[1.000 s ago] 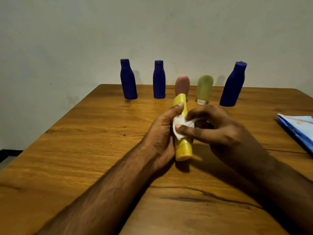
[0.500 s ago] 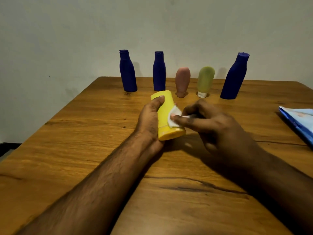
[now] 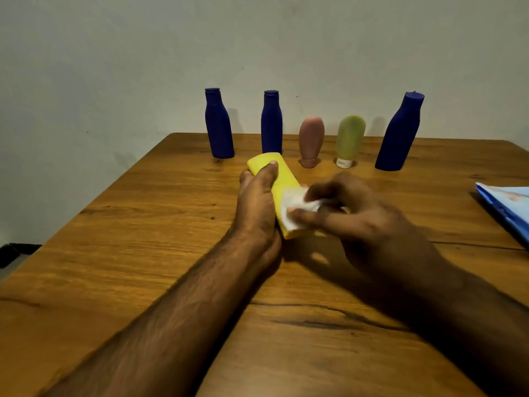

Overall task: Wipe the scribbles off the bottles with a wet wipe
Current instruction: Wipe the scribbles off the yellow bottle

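Standing along the far edge of the wooden desk point(image 3: 120, 253), 5 bottles form a row against the wall: from the left, a dark blue bottle point(image 3: 219, 124), a second blue bottle point(image 3: 271, 123), a pink tube point(image 3: 311, 140) set on its cap, a green tube point(image 3: 349, 140) on a white cap, and a larger blue bottle point(image 3: 399, 133) at the right end.

Nearer, just in front of the second blue bottle, the left hand point(image 3: 257, 207) grips a yellow bottle point(image 3: 282, 181). This bottle is tilted, its far end leaning up and to the left, its near end low by the wrist. The left thumb lies across the bottle's upper part, and the palm cups its left side; the other fingers are hidden behind it.

Just to the right, a white wet wipe point(image 3: 296, 206) sits pressed against the yellow bottle's lower right face. The right hand point(image 3: 369, 222) pinches this wipe, its fingers point(image 3: 315, 220) curled in around the crumpled cloth and closed on it; the hand is blurred, so finer detail cannot be told. No scribbles can be made out on the yellow surface that shows.

At the right edge of the desk, well apart from the hands, lies a blue wipes packet point(image 3: 506, 206), partly cut off by the frame.
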